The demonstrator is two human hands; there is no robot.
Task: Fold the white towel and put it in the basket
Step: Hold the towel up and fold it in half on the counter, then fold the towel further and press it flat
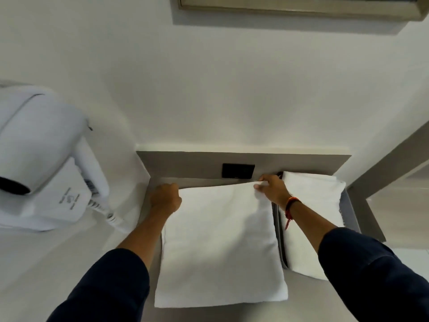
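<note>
So, going left to right: wall-mounted hair dryer, then the left hand closed on the far left corner of the white towel, which lies flat on the grey counter. Right hand pinches the far right corner. Next to it a second folded towel sits in a tray-like basket, I think. Terry cloth looks soft, light and floppy, so corners are the best grab points.
</note>
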